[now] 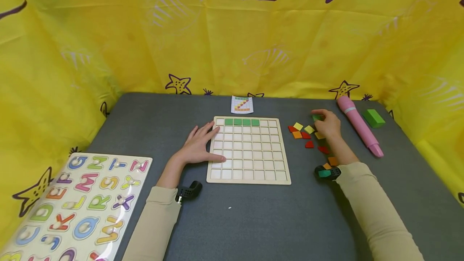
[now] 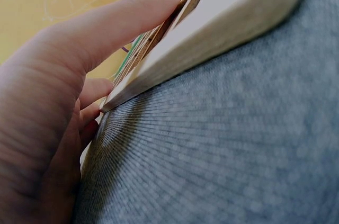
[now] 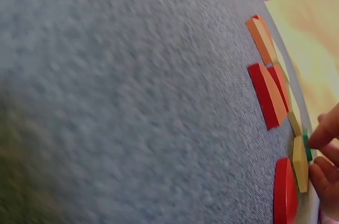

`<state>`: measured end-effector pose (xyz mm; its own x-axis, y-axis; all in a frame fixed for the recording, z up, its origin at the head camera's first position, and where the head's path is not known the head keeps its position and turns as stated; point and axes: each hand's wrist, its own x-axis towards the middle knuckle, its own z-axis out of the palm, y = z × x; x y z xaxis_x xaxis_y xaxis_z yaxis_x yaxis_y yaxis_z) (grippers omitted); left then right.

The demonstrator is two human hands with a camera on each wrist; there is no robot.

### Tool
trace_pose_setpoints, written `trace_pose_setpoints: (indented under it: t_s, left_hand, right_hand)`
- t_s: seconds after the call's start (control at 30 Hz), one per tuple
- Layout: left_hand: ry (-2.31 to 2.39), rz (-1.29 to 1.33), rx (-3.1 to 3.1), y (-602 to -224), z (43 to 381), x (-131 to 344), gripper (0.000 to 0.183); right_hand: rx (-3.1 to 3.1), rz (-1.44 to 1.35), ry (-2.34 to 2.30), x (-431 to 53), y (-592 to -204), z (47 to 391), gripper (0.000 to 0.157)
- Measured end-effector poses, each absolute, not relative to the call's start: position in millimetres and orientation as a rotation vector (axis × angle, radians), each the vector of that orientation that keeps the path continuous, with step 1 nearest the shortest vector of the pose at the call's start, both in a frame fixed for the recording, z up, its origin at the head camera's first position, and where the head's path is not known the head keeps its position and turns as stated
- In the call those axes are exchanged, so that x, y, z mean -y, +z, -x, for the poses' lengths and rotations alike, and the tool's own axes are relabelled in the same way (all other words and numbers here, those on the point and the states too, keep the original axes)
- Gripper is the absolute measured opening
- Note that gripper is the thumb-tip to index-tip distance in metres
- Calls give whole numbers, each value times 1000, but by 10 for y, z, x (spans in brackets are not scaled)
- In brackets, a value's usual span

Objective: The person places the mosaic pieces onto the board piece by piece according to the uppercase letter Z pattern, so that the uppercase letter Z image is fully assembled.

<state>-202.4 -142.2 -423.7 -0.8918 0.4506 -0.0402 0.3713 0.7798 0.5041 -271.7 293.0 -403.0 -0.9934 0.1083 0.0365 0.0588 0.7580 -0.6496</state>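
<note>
My left hand (image 1: 197, 146) rests spread on the left side of a wooden grid board (image 1: 284, 176). Its thumb lies over the board's lower left squares, and the other fingers reach along the upper left edge. Several green square tiles (image 1: 246, 122) sit in a line in the top row. Over the loose tiles right of the board, my right hand (image 1: 329, 125) pinches a green tile (image 1: 317, 117) between thumb and fingers. In the right wrist view the fingertips meet this green tile (image 3: 307, 148) just behind a yellow tile (image 3: 300, 163).
Red tiles (image 1: 309, 144), yellow tiles (image 1: 309, 129) and orange tiles (image 1: 297, 135) lie loose near the right hand. A pattern card (image 1: 242, 104) lies behind the board. Further right are a pink marker-shaped object (image 1: 359, 126) and a green block (image 1: 373, 118). A letter puzzle board (image 1: 81, 196) lies at left.
</note>
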Motion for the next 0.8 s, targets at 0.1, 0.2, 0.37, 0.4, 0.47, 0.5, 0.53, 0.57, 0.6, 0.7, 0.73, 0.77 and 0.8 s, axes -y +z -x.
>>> trace_pose_setpoints:
  t_s: [0.1,0.2,0.37,0.4,0.47,0.5,0.53,0.57,0.6,0.7,0.73,0.77,0.8]
  left_hand:
    - [750,-655,-2812,-4234,2025,1420,108]
    - [747,-655,-2812,-4231,2021,1419,108]
    - [763,-664,-2812,-4223,2013,1422,108]
    - [767,-666,-2812,-4222,2012,1422,108]
    - [772,-669,-2814,-4225,2016,1420,107]
    - [774,-669,-2815,-4227,2018,1419,107]
    - [778,-669,-2816,-4230,2020,1418,107]
    - [778,-668,-2816,-4234,2023,1416,107]
    - [780,-668,-2816,-4234,2022,1416,107]
    - [786,-666,-2815,-4241,2027,1414,107]
    - [786,-666,-2815,-4242,2027,1416,107]
    - [784,-666,-2814,-4243,2027,1418,107]
    - [784,-667,-2814,-4243,2026,1420,107]
  right_hand:
    - [2924,149,1051,-2956,-4016,2714,46]
    - [2937,142,1055,-2971,-4010,2704,41]
    - [2915,112,1083,-2986,-4021,2685,37]
    - [2911,116,1093,-2991,-4025,2682,38]
    - [2903,131,1112,-3004,-4038,2677,39]
    - [2899,141,1125,-3010,-4042,2676,40]
    - [2896,151,1133,-3015,-4048,2676,41]
    - [2891,158,1142,-3018,-4050,2675,41]
    - [2888,156,1144,-3013,-4047,2671,42]
    - [2881,138,1151,-2981,-4031,2664,44]
    - [2879,124,1149,-2961,-4023,2662,44]
    - [2876,110,1152,-2935,-4014,2660,44]
    - [2873,98,1151,-2904,-4003,2656,44]
